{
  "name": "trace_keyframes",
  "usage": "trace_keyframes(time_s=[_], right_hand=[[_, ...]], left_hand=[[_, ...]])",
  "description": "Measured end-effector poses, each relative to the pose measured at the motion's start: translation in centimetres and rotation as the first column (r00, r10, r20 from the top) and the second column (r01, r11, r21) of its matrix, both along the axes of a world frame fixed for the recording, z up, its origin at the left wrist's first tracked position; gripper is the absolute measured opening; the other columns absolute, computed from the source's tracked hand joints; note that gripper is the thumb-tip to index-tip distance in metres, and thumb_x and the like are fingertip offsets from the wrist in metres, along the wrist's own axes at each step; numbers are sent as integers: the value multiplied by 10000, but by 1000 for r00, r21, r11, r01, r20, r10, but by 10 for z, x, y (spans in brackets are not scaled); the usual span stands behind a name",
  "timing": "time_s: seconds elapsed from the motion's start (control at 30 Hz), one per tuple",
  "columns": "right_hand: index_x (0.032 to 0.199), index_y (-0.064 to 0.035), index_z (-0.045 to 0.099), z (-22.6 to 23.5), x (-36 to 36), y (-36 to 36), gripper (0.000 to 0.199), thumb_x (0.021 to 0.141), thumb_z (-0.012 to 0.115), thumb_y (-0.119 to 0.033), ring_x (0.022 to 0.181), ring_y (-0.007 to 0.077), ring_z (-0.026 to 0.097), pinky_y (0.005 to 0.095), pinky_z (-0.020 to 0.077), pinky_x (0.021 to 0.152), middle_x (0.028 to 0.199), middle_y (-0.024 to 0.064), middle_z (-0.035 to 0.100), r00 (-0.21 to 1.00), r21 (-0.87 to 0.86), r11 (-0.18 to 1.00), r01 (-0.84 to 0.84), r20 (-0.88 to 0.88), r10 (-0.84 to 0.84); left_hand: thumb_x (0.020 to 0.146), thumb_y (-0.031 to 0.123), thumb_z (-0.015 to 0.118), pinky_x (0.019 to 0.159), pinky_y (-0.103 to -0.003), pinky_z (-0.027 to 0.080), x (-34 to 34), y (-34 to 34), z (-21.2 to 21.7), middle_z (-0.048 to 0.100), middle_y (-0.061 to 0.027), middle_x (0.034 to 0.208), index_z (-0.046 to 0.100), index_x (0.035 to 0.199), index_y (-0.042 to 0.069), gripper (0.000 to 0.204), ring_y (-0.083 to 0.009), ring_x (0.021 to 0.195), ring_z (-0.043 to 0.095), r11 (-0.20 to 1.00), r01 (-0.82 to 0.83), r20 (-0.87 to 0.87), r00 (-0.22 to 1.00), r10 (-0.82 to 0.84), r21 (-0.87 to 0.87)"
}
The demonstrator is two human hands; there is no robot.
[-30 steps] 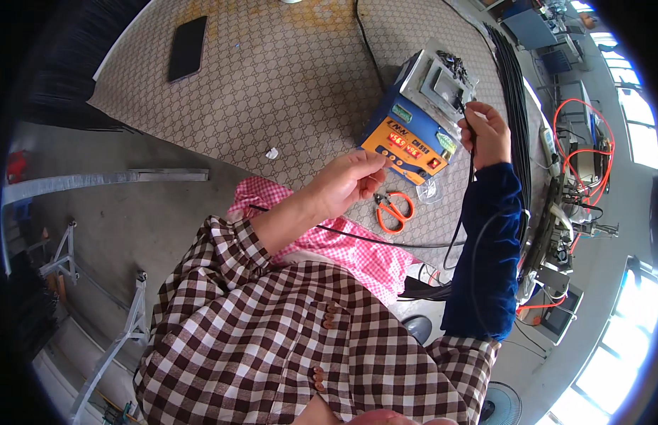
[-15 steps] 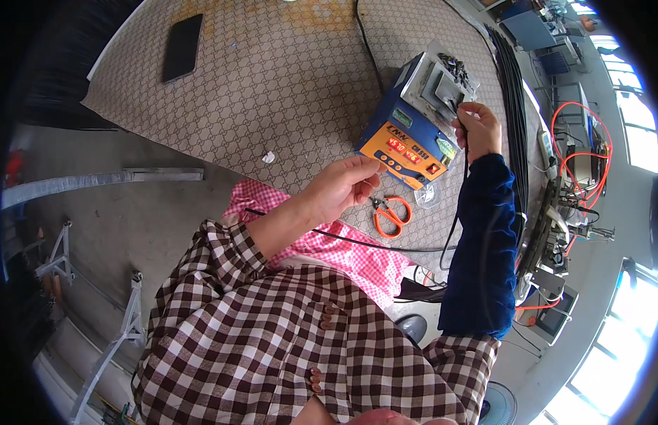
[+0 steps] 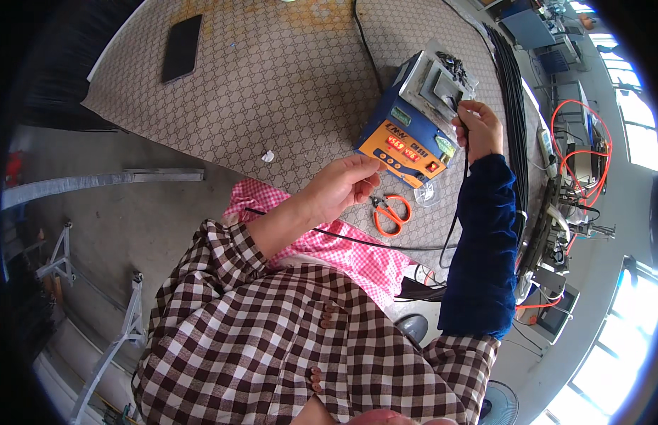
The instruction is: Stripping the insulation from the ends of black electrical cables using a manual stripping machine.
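My right hand (image 3: 480, 129) is closed in a pinch on the end of a black cable (image 3: 454, 228), held at the near right edge of a solder pot's square basin (image 3: 446, 91). From that hand the cable hangs down, bends, and runs left across my lap. The blue and orange solder pot (image 3: 380, 129) has a lit red display and a switch on its front. My left hand (image 3: 343, 187) is closed just before the pot's lower left corner, thumb against fingers; what it holds, if anything, is too small to make out. Orange-handled cutters (image 3: 392, 217) lie beside it.
Small black pieces (image 3: 453, 67) are heaped behind the basin. A small clear plastic dish (image 3: 426, 195) lies before the pot. A black phone (image 3: 181, 48) and a white scrap (image 3: 268, 156) rest on the patterned tabletop. A thick bundle of black cables (image 3: 512, 106) runs along the right.
Both hands stay nearly where they were. The cable end at the basin has shifted very slightly, and the digits on the pot's display have changed.
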State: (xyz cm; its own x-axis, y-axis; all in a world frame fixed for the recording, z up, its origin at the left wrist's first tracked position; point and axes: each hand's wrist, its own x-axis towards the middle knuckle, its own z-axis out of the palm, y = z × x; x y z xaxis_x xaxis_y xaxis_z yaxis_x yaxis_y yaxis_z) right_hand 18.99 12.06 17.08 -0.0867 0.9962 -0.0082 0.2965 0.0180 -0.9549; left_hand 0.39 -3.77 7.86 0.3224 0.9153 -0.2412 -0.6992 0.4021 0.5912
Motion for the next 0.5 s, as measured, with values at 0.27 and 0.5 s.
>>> trace_keyframes(time_s=[0.27, 0.5], right_hand=[[948, 13, 505, 3, -2, -15, 183, 806, 562, -86, 461, 84, 480, 192, 347, 375, 648, 74, 555, 985, -8, 996, -86, -150, 84], [919, -11, 492, -11, -18, -66, 110, 848, 528, -87, 477, 86, 468, 185, 338, 390, 666, 61, 538, 887, 10, 974, -228, -411, 212]], left_hand=[[902, 222, 455, 550, -187, 370, 1, 1, 0, 503, 11, 715, 539, 986, 36, 221, -62, 602, 451, 998, 10, 19, 1000, -11, 60], [875, 181, 508, 558, -168, 363, 3, 5, 13, 523, 2, 742, 552, 991, 11, 211, -52, 630, 450, 991, -102, -29, 994, 105, 90]])
